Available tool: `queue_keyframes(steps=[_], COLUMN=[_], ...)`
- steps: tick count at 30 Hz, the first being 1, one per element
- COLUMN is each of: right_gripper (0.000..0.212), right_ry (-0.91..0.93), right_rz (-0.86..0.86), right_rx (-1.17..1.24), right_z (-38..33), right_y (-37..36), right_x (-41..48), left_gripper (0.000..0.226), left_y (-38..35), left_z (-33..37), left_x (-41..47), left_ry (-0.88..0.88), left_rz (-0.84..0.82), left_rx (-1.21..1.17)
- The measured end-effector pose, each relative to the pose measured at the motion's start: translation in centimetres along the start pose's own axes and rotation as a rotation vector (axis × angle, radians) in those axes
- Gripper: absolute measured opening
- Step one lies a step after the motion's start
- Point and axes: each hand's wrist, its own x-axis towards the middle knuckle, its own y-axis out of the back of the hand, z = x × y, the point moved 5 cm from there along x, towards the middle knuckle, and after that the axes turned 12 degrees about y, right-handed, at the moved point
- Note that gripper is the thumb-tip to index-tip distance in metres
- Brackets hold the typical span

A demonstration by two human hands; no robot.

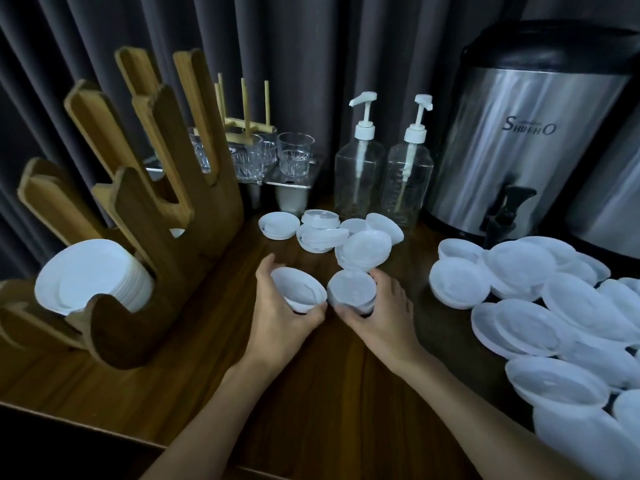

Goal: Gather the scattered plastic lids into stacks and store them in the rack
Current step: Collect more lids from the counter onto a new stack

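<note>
My left hand grips a small stack of white plastic lids, tilted toward me, above the middle of the wooden counter. Right beside it, my right hand holds a second small stack of lids. Behind my hands lie several small loose lids. A large heap of bigger white lids covers the right side. The wooden rack stands on the left, with a stack of large lids in its front slot.
Two clear pump bottles stand at the back, next to a steel drink dispenser with a black tap. Glass tumblers sit on a metal tray behind the rack. A dark curtain hangs behind everything.
</note>
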Motion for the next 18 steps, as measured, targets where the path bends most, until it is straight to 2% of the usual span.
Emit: queue_keyframes(steps=[4, 12, 16, 18], right_gripper=[0.101, 0.092, 0.09, 0.097], right_ry=[0.016, -0.006, -0.024, -0.004], right_rz=[-0.061, 0.009, 0.098, 0.062], right_rx=[-0.142, -0.144, 0.092, 0.154], right_z=[0.1, -0.1, -0.2, -0.3], right_y=[-1.1, -0.8, 0.1, 0.4], right_x=[0.4, 0.7, 0.4, 0.5], left_gripper=[0.109, 0.098, 0.093, 0.097], left_y=[-0.1, 0.1, 0.1, -0.1], left_z=[-0.3, 0.0, 0.0, 0.0], left_x=[0.4, 0.3, 0.3, 0.3], left_ry=[0.05, 0.065, 0.081, 0.084], left_rz=[0.016, 0.006, -0.013, -0.045], left_rx=[-0.012, -0.021, -0.03, -0.001])
